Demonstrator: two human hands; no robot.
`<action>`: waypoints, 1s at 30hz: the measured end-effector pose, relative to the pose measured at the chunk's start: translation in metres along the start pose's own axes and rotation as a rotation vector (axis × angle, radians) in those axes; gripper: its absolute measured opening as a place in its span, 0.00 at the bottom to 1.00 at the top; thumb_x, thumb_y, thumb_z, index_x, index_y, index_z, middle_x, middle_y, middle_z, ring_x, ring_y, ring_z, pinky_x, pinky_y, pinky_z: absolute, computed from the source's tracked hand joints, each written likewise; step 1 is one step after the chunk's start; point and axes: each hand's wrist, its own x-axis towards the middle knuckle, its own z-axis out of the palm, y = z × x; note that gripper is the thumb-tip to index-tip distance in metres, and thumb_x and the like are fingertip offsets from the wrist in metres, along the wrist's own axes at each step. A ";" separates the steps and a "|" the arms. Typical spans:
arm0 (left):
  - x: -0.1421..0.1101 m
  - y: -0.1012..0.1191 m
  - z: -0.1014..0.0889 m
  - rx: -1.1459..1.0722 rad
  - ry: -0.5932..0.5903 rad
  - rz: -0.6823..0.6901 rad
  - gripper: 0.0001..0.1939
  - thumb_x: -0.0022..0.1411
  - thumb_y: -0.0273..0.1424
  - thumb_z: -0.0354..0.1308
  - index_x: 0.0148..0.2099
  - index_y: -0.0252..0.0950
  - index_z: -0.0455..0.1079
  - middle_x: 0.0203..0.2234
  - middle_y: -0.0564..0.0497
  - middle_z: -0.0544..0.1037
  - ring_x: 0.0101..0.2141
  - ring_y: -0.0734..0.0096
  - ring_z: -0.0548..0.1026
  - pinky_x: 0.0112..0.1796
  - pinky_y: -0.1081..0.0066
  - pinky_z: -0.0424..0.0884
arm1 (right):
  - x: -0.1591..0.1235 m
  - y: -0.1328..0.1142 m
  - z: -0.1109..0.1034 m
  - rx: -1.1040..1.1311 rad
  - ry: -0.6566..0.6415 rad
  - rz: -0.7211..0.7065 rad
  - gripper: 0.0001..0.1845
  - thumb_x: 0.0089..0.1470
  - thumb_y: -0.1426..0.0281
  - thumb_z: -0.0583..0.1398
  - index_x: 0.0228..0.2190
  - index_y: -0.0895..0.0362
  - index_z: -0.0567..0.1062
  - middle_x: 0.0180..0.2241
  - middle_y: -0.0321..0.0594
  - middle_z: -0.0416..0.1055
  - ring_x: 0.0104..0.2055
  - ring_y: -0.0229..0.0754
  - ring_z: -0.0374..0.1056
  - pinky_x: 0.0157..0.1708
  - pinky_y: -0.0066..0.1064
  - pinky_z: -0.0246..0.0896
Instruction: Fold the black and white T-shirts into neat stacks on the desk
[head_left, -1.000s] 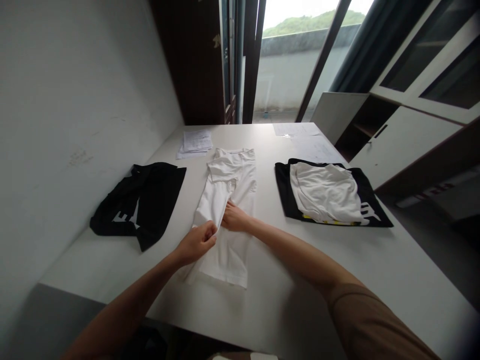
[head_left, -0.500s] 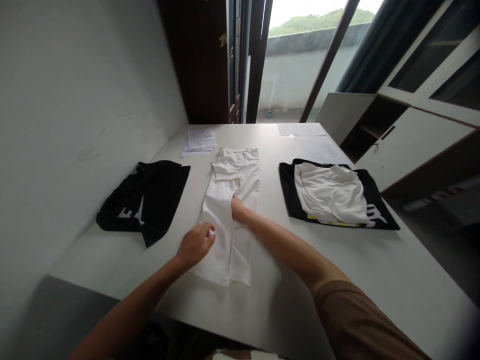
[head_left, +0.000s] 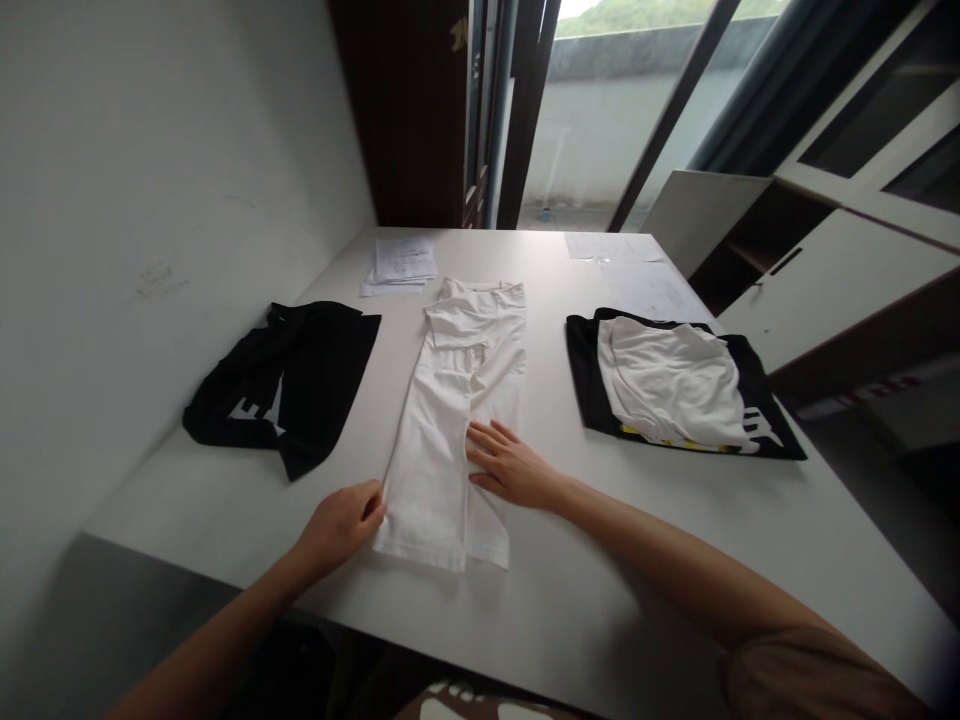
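Currently, the left hand (head_left: 341,525) has its fingers curled tight, thumb against forefinger, pinching the left edge of the white shirt (head_left: 427,440) near its bottom hem. The right hand (head_left: 517,470) is unclenched, its fingers spread and lying on the same shirt, their tips at the lengthwise fold edge. So the shirt lies between the two sets of fingers, its sleeve beyond them and its hem just nearer than the right fingers. Left of and beyond the left fingers, apart from them, is a black garment (head_left: 330,360) with white print. Off to the right of the right fingers, a white garment (head_left: 671,380) rests on a black folded garment (head_left: 583,380). Well beyond both hands' fingers, papers (head_left: 405,260) sit on the white table (head_left: 600,560).
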 end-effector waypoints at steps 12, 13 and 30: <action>0.033 -0.046 -0.019 0.158 0.110 0.665 0.28 0.61 0.17 0.54 0.60 0.43 0.70 0.62 0.44 0.68 0.62 0.55 0.65 0.61 0.53 0.65 | -0.073 -0.014 -0.033 0.065 -0.054 -0.098 0.26 0.58 0.70 0.62 0.58 0.55 0.72 0.68 0.49 0.59 0.72 0.51 0.52 0.71 0.54 0.44; 0.036 -0.048 -0.020 0.168 0.096 0.714 0.27 0.62 0.18 0.57 0.61 0.45 0.70 0.65 0.45 0.64 0.65 0.53 0.62 0.62 0.51 0.64 | -0.074 -0.016 -0.029 0.038 -0.041 -0.101 0.28 0.58 0.67 0.62 0.60 0.56 0.71 0.68 0.50 0.59 0.72 0.53 0.51 0.71 0.56 0.42; 0.046 -0.022 -0.026 -0.216 -0.034 0.781 0.15 0.75 0.27 0.49 0.53 0.42 0.75 0.49 0.50 0.82 0.58 0.63 0.74 0.67 0.55 0.54 | -0.057 -0.003 -0.014 0.584 0.187 0.192 0.15 0.67 0.67 0.52 0.43 0.55 0.78 0.37 0.40 0.78 0.39 0.41 0.73 0.42 0.31 0.67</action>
